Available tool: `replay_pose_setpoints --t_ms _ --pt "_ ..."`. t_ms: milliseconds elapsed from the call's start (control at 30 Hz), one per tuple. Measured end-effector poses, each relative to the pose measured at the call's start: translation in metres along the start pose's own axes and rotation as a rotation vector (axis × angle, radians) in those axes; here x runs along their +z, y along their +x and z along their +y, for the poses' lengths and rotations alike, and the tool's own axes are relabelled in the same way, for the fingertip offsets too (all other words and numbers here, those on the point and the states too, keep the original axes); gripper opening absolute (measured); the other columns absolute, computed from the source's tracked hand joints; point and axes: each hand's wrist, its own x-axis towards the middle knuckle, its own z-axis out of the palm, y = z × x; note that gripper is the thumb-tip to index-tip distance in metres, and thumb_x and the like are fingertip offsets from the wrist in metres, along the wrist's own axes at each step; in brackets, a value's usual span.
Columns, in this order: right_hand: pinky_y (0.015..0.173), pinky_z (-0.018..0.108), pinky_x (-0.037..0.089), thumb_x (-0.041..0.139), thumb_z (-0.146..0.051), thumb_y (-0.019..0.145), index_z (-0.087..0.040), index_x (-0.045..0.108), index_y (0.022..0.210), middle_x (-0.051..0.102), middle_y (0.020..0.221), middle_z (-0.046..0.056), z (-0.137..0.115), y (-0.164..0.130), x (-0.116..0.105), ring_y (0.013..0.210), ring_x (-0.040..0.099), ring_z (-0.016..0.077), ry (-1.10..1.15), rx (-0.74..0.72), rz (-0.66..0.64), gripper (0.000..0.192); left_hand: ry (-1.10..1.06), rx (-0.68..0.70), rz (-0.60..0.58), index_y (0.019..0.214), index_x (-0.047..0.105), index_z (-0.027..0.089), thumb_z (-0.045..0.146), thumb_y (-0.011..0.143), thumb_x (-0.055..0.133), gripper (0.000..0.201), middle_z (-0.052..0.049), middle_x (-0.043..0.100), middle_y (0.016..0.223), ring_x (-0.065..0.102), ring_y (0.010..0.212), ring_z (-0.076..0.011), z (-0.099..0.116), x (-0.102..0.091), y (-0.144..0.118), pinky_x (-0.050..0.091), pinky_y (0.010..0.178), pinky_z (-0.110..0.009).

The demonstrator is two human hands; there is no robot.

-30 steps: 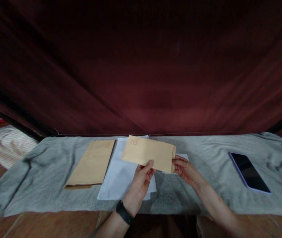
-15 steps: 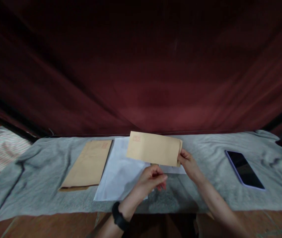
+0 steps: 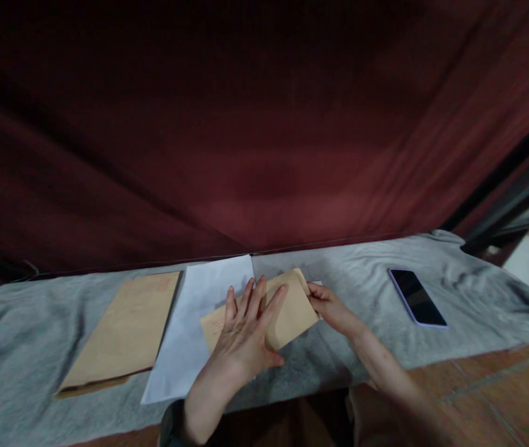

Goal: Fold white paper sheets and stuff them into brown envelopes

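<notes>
A small brown envelope [image 3: 292,310] lies tilted on the grey cloth [image 3: 362,292], partly over white paper sheets [image 3: 199,310]. My left hand [image 3: 246,329] rests flat on the envelope with fingers spread. My right hand [image 3: 327,306] pinches the envelope's right end near its flap. A stack of larger brown envelopes [image 3: 125,329] lies to the left of the white sheets.
A dark phone [image 3: 417,297] lies face up on the cloth to the right. A dark red curtain [image 3: 264,136] hangs right behind the covered surface. Tiled floor [image 3: 501,391] shows at the lower right.
The envelope came down from mid-air onto the cloth and paper. My left hand moved from below it onto its top, flat. The camera view swung to the right.
</notes>
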Motion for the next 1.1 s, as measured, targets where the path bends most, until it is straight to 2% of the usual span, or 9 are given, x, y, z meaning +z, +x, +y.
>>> replay_pose_setpoints --t_ms 67,233,367,500,600,833,933,1033,1100 --pt "0.064 0.025 0.047 0.081 -0.049 0.073 -0.023 0.074 0.099 0.073 0.082 -0.001 -0.001 0.000 -0.001 0.069 0.063 0.0158 -0.001 0.000 -0.011 0.037 -0.005 -0.025 -0.005 0.160 0.012 0.037 0.050 0.059 0.087 0.127 -0.015 0.014 0.169 0.017 0.152 -0.0451 0.001 0.005 -0.001 0.005 0.118 -0.072" --pt "0.067 0.025 0.048 0.078 -0.049 0.076 -0.022 0.075 0.098 0.074 0.083 -0.001 -0.005 -0.002 0.002 0.073 0.064 0.0159 -0.063 -0.044 -0.036 0.035 -0.067 -0.095 -0.078 0.161 0.008 0.038 0.044 0.061 0.085 0.126 -0.015 0.017 0.168 0.027 0.148 -0.0445 0.001 0.010 -0.002 0.020 0.117 -0.067" --pt "0.053 0.023 0.047 0.075 -0.044 0.076 -0.023 0.074 0.094 0.069 0.071 -0.003 -0.003 0.001 0.000 0.058 0.058 0.0127 -0.118 -0.036 -0.002 0.027 -0.033 -0.082 -0.014 0.161 0.006 0.036 0.033 0.068 0.078 0.117 -0.014 0.033 0.160 0.034 0.145 -0.0386 0.002 0.004 -0.001 0.016 0.119 -0.064" --pt "0.044 0.023 0.045 0.074 -0.039 0.074 -0.022 0.072 0.088 0.065 0.065 -0.004 0.001 0.006 -0.009 0.051 0.054 0.0118 -0.149 0.009 0.052 0.023 0.005 -0.082 0.030 0.161 0.013 0.034 0.027 0.071 0.073 0.109 -0.014 0.046 0.148 0.041 0.139 -0.0358 0.002 -0.003 0.003 0.016 0.120 -0.061" --pt "0.048 0.022 0.043 0.074 -0.038 0.073 -0.021 0.069 0.083 0.064 0.067 -0.004 0.000 0.007 -0.012 0.053 0.053 0.0112 -0.135 0.008 0.105 0.020 0.011 -0.089 0.014 0.161 0.016 0.034 0.029 0.071 0.075 0.107 -0.015 0.044 0.149 0.041 0.139 -0.0372 0.000 -0.002 0.002 0.018 0.120 -0.060" --pt "0.055 0.022 0.040 0.074 -0.044 0.075 -0.021 0.063 0.079 0.065 0.070 -0.004 0.006 0.004 -0.008 0.060 0.054 0.0114 -0.065 0.015 0.103 0.025 -0.020 -0.098 -0.086 0.160 0.008 0.038 0.031 0.067 0.079 0.117 -0.012 0.020 0.166 0.028 0.147 -0.0419 -0.001 0.018 -0.005 0.016 0.118 -0.065" --pt "0.052 0.022 0.041 0.072 -0.043 0.075 -0.021 0.060 0.080 0.063 0.066 -0.004 0.008 0.006 -0.007 0.056 0.053 0.0111 -0.109 0.034 0.096 0.025 -0.057 -0.126 -0.112 0.160 0.005 0.039 0.026 0.068 0.075 0.117 -0.012 0.026 0.163 0.032 0.145 -0.0396 -0.003 0.014 -0.005 0.023 0.117 -0.061" --pt "0.047 0.023 0.043 0.068 -0.040 0.075 -0.022 0.061 0.084 0.062 0.065 -0.005 0.013 0.010 -0.007 0.051 0.052 0.0113 -0.199 0.054 0.069 0.022 -0.097 -0.142 -0.113 0.160 0.002 0.038 0.020 0.070 0.068 0.113 -0.009 0.040 0.152 0.039 0.139 -0.0326 -0.011 0.003 -0.005 0.030 0.115 -0.051" --pt "0.046 0.023 0.044 0.064 -0.037 0.077 -0.022 0.062 0.084 0.062 0.066 -0.004 0.018 0.013 -0.008 0.051 0.053 0.0117 -0.267 0.023 0.074 0.017 -0.122 -0.145 -0.133 0.160 0.002 0.037 0.018 0.070 0.065 0.112 -0.008 0.044 0.146 0.042 0.135 -0.0296 -0.019 -0.006 -0.005 0.032 0.115 -0.047"
